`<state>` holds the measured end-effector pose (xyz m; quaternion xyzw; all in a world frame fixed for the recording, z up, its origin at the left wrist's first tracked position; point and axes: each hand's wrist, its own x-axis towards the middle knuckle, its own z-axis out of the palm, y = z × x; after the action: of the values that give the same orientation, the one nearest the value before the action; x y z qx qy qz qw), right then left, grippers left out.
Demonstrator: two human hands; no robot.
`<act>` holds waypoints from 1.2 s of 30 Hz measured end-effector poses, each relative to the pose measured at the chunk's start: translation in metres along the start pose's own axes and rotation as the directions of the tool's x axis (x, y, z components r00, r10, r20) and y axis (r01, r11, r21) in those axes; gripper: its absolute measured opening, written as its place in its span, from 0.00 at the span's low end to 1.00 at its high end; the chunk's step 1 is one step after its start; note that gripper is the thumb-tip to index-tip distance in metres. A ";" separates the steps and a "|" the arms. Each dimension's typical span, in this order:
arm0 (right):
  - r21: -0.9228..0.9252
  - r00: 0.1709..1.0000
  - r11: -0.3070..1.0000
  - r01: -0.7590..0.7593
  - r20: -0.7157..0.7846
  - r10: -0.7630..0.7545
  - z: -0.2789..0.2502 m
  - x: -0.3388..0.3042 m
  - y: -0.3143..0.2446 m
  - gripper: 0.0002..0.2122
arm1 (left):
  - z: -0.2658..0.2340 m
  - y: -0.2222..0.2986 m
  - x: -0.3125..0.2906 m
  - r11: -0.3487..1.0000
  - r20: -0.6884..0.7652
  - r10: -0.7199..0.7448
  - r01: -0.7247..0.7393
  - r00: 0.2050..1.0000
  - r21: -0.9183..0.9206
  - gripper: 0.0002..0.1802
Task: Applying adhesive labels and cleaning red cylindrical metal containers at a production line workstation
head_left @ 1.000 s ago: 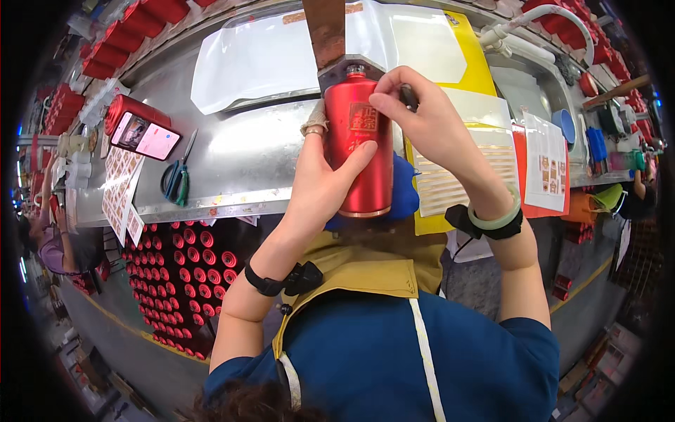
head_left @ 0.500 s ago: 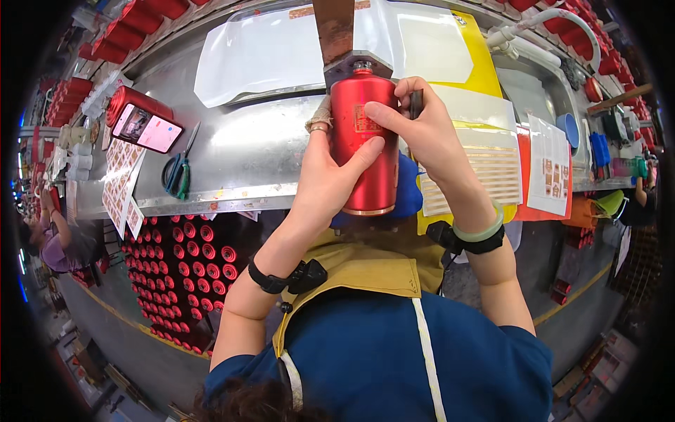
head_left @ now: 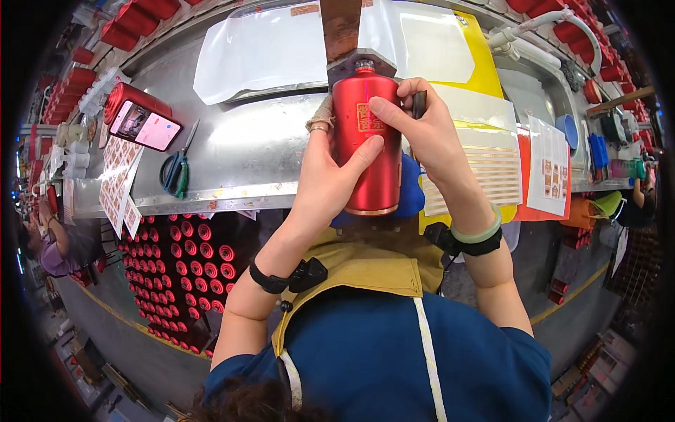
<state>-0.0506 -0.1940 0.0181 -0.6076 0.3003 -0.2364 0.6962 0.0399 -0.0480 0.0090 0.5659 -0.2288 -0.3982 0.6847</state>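
A glossy red bottle (head_left: 374,179) with a clear neck lies lengthwise before me, its base toward my body. My left hand (head_left: 329,165) grips its left side, thumb on the front; one finger wears a beige wrap. On the upper front sits a square gold decal (head_left: 364,118). My right hand (head_left: 432,133) is at the bottle's right side, its thumb pressing by the decal's upper right edge. Between its curled fingers is a small black object (head_left: 420,105), mostly hidden. Beneath the bottle's right side shows a blue cloth (head_left: 411,190).
A metal bracket (head_left: 342,35) stands at the bottle's neck. On the steel table (head_left: 246,141) lie a phone (head_left: 145,125) against a red bottle, scissors (head_left: 174,169) and decal sheets (head_left: 121,172). Striped sheets (head_left: 478,176) lie right. Racked red bottles (head_left: 186,260) stand below left; another person (head_left: 60,243) sits far left.
The right thumb has shifted slightly right and down on the bottle, uncovering more of the decal. The left hand keeps its hold. The view has moved a little.
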 end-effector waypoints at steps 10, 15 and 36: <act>-0.011 0.996 0.996 -0.094 -0.010 0.094 -0.012 -0.013 -0.013 0.13 | -0.006 0.006 0.002 0.977 0.012 -0.053 0.055 0.999 -0.204 0.38; -0.016 0.984 0.985 0.172 -0.053 -0.173 -0.012 -0.056 -0.019 0.12 | -0.011 0.005 0.000 0.996 0.063 0.000 0.006 0.998 -0.086 0.37; -0.311 0.979 0.932 0.185 -0.029 -0.204 0.003 -0.091 0.007 0.10 | -0.012 0.000 -0.001 0.998 0.048 0.018 -0.015 0.999 -0.068 0.39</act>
<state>-0.1128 -0.1275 0.0238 -0.7276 0.2927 -0.2729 0.5571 0.0484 -0.0403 0.0064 0.5306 -0.2367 -0.4137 0.7009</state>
